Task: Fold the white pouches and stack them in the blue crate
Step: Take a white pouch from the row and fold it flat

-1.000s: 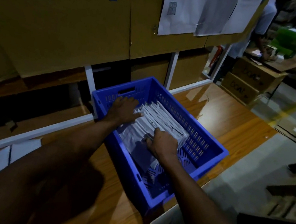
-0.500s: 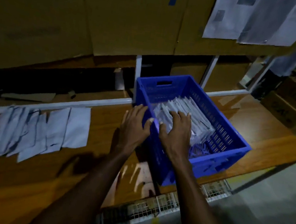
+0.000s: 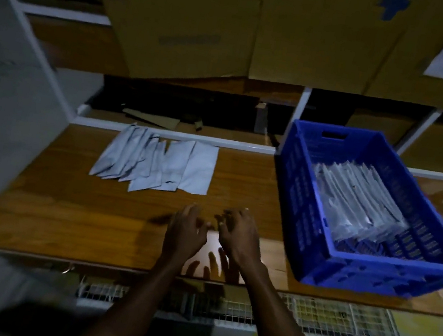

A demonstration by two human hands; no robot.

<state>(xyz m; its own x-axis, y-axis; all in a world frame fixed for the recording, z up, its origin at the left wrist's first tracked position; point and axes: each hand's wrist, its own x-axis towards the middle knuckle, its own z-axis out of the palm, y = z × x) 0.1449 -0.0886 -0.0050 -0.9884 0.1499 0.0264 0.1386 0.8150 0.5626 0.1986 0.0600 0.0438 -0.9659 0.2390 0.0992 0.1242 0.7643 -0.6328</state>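
White, thin, flat plastic pouches (image 3: 158, 162), unfolded: 1 fanned, overlapping row on the brown wooden worktop (image 3: 63, 216), far-left of centre, top ends close to the white rail (image 3: 173, 134) at the back. I judge them very light, limp and slick; each should slide over its neighbour and offer no stiffness when lifted by 1 corner. Best hold, in my estimate: pinch the near short edge of the rightmost pouch, which lies uppermost and most exposed, and peel it off the fan rather than dragging the lot.

White folded pouches (image 3: 359, 200), stacked: 1 leaning bundle inside the blue perforated plastic crate (image 3: 296, 196), which sits on the right of the worktop. The bundle fills the far and middle part; the near end of the crate floor shows bare. I judge the stack prone to slumping toward that gap, so new folds should be pressed up against it.

Left hand (image 3: 184, 233): above the worktop near its front edge, fingers spread and loosely bent, holding nothing.

Right hand (image 3: 238, 236): just beside the left, fingers likewise loosely curled, holding nothing. Both hands are well apart from the crate and short of the unfolded row.

Brown cardboard cartons (image 3: 235, 26): on the shelf above, not involved.

Fragility: low; creasing is the aim.
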